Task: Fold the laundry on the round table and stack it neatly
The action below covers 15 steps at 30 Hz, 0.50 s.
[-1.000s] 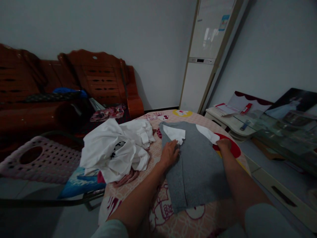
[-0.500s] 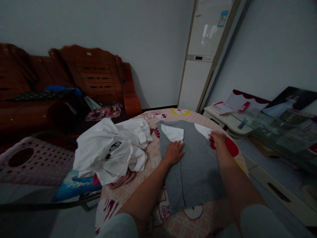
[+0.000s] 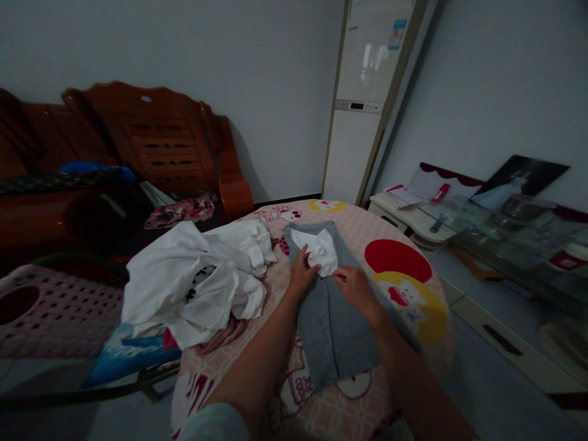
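Note:
A grey knitted garment with white inner fabric [image 3: 333, 324] lies folded narrow on a round table with a pink cartoon cloth [image 3: 404, 288]. My left hand [image 3: 302, 275] rests flat on its upper left side, fingers touching the white fabric [image 3: 321, 252] at the neck. My right hand [image 3: 354, 285] presses down on the folded-over right half near the middle. Both hands lie on the cloth with fingers spread and grip nothing that I can see.
A heap of white clothes [image 3: 197, 278] sits on the table's left side. A pink perforated plastic stool [image 3: 59, 303] and a wooden sofa [image 3: 151, 147] stand to the left. A tall white air conditioner [image 3: 362, 104] stands in the corner; a low glass-topped cabinet [image 3: 496, 239] runs along the right.
My right hand has carried the garment's right side over to the middle, so the garment is narrower. The red and yellow print on the tablecloth is now uncovered. The view has shifted right.

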Each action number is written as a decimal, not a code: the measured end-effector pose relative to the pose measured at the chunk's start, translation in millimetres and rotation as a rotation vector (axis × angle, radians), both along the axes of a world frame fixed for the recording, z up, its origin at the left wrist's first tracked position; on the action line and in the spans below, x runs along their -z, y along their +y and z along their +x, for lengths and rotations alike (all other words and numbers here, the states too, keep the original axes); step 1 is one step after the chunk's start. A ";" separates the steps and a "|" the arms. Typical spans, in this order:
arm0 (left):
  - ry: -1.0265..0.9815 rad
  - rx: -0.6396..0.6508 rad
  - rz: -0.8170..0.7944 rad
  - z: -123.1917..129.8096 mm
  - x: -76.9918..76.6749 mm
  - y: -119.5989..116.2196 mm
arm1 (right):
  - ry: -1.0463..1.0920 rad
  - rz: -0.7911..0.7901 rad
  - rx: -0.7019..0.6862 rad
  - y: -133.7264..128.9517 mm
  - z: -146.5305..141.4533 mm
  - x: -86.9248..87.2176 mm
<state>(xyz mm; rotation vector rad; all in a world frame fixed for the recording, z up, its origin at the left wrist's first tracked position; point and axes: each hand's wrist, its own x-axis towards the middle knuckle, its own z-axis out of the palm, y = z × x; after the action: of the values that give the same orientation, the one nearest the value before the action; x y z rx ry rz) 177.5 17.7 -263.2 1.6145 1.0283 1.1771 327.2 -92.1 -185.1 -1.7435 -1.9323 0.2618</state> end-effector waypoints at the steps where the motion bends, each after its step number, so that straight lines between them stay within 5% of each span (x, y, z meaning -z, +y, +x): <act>1: 0.054 -0.013 0.022 1.5 -0.9 -1.0 | 0.009 -0.013 0.086 -5.9 9.6 0.9; 6: 0.404 -0.157 0.117 16.6 -20.7 -2.6 | -0.132 -0.035 0.338 -38.7 45.5 24.4; 15: 0.792 -0.222 -0.045 39.6 -65.1 17.1 | -0.413 0.283 0.265 -77.3 80.6 80.2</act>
<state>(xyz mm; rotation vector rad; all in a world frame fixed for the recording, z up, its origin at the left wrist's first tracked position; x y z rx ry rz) 217.1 34.8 -198.0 2.0161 1.7457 0.6184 407.7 -169.4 -265.3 -1.9346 -1.8587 -0.4786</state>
